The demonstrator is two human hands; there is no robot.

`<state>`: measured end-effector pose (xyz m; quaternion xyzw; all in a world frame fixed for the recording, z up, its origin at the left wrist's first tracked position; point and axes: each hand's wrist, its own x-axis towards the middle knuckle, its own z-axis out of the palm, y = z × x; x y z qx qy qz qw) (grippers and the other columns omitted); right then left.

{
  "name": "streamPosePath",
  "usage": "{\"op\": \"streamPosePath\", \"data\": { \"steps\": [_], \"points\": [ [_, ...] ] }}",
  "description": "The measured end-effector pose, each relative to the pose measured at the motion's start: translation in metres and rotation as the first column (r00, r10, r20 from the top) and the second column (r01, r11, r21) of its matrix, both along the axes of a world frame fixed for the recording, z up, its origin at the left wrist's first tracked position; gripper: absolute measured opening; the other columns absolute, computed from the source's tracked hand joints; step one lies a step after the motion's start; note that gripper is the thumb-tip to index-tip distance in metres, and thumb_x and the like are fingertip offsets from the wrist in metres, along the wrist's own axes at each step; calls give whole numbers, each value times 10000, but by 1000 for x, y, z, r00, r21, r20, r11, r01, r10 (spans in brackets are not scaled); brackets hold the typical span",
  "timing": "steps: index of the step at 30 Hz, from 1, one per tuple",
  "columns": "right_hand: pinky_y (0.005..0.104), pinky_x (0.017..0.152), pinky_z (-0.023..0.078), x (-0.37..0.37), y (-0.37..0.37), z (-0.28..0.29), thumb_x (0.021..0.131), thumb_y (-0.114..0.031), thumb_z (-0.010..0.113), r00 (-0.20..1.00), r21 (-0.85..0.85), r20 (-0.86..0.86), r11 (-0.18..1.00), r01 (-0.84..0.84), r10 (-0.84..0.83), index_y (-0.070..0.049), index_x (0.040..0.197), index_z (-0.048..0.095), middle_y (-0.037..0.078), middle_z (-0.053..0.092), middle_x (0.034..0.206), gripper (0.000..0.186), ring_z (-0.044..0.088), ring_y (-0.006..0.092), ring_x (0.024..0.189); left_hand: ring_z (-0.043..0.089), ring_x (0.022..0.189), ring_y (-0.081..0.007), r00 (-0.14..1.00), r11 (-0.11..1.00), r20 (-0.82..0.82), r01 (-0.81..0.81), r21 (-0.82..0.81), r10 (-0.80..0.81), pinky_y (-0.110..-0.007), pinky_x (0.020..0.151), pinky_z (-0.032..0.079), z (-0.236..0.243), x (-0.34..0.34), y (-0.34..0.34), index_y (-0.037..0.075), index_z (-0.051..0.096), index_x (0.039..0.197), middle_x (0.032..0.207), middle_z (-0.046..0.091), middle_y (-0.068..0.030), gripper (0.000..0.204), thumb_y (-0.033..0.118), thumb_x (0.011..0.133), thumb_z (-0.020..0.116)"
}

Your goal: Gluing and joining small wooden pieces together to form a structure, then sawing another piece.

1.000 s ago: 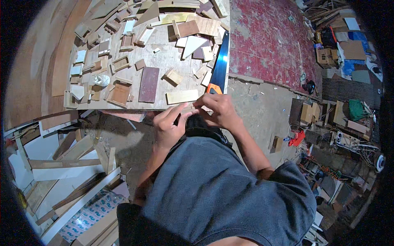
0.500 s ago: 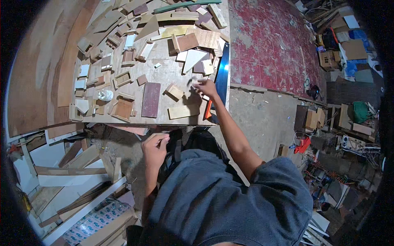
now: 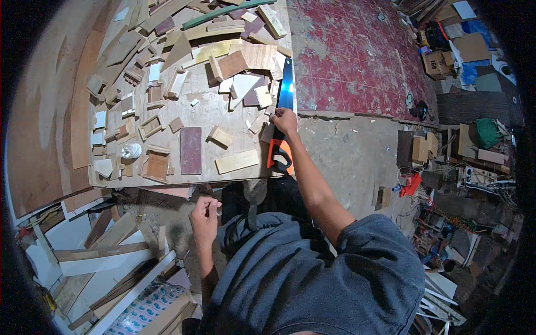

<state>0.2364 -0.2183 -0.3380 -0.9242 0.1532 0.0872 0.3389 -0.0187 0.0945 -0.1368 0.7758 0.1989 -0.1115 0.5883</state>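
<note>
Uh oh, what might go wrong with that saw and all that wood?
The right hand is right by the saw, so a slip might cut it. The saw lies along the edge of the table, so a bump might knock it off. Overlapping scraps might slide.

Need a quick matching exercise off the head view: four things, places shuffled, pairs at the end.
Things
1. saw
2. green strip
3. white bundle
4. left hand

Places
A. on the left part of the table, toward the near edge
B. below the table's near edge in the picture
C. along the table's right edge
D. at the top of the picture, across the far part of the table

Pairs: 1-C, 2-D, 3-A, 4-B
</note>
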Motion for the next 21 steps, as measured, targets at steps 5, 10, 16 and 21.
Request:
{"op": "streamPosePath", "data": {
  "steps": [5,10,16,21],
  "points": [
    [397,777,557,35,10,-9,755,-304,754,983,135,-26,975,-175,180,-50,1149,703,191,727,896,472,715,317,841,678,759,-150,993,992,-71,-87,89,94,-287,663,543,3,3,-57,-19,606,997,868,706,-120,137,115,990,581],
    [336,779,542,50,19,-20,784,-184,709,949,501,88,809,-306,304,-13,1244,643,168,715,913,495,693,205,847,646,720,-112,967,979,-171,-199,-49,188,-254,638,513,-5,-7,-135,-6,620,1065,906,707,-102,145,104,973,606],
    [284,502,495,49,-26,-27,798,-162,727,991,482,-98,876,-37,96,-12,1193,682,82,685,673,425,630,125,515,671,725,-140,973,986,-170,-165,-25,159,-265,658,532,2,6,-166,-15,621,1095,921,715,-106,181,111,966,613],
    [320,548,534,69,-8,-27,744,-275,773,989,316,-115,947,-58,98,-40,797,773,99,721,714,241,682,169,569,679,745,-159,970,983,-162,-172,67,181,-285,656,542,-1,19,-158,-11,633,1103,918,714,-131,209,144,964,617]
  ]
}}
